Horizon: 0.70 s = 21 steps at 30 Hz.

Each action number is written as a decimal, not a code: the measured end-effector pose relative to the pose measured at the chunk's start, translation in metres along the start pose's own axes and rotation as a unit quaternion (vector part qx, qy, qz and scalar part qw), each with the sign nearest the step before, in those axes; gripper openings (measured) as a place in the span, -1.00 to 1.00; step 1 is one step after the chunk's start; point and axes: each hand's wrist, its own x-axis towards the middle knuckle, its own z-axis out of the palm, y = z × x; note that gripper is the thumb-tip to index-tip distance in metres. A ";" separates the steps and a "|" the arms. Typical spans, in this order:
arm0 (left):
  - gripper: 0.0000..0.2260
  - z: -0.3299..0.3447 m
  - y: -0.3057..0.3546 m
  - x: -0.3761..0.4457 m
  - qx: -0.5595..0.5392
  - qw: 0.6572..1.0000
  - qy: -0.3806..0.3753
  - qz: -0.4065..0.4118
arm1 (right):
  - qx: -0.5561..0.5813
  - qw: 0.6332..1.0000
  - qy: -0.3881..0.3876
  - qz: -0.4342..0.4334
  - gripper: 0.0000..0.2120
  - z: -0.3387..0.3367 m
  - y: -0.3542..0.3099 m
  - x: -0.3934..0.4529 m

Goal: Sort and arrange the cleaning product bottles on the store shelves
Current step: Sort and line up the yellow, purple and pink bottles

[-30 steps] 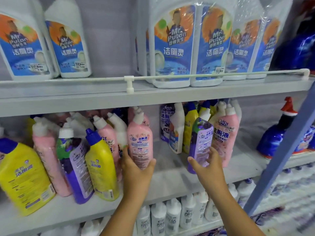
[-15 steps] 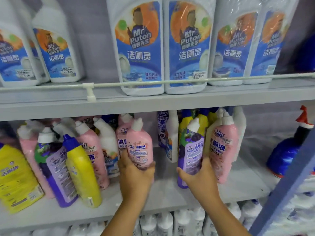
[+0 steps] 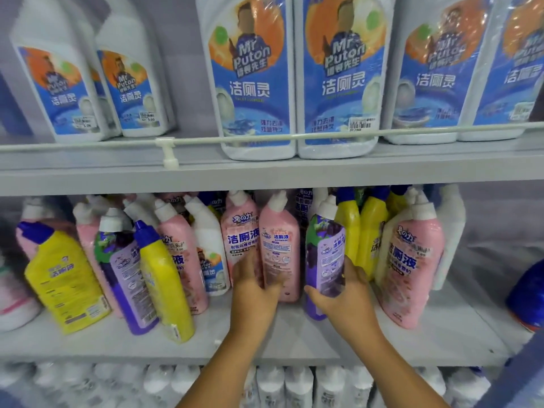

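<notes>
While the left hand (image 3: 253, 290) grips a pink bottle (image 3: 279, 248) on the middle shelf (image 3: 265, 346), the right hand (image 3: 344, 295) curls round a purple bottle (image 3: 323, 254) just right of it, seemingly lifted slightly; blur obscures its base.

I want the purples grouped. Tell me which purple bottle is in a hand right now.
The purple bottle right of centre, gripped at its base by the right hand. The other purple bottle leans untouched among the left cluster, beside a yellow bottle.

bare shelf board (image 3: 459, 328) right, leaning bottles (image 3: 141, 275) crowding left
</notes>
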 end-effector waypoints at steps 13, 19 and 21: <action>-0.28 -0.072 0.046 0.044 0.092 0.982 0.163 0.035 | 0.004 0.999 0.026 -0.020 -0.15 0.021 -0.004 0.004; -0.17 -0.065 0.076 0.063 0.030 0.992 0.114 -0.051 | 0.016 1.000 0.014 -0.010 -0.18 0.021 -0.002 0.003; -0.25 -0.066 0.079 0.074 0.022 0.988 0.134 -0.072 | 0.021 1.000 0.012 -0.006 -0.18 0.021 0.000 0.004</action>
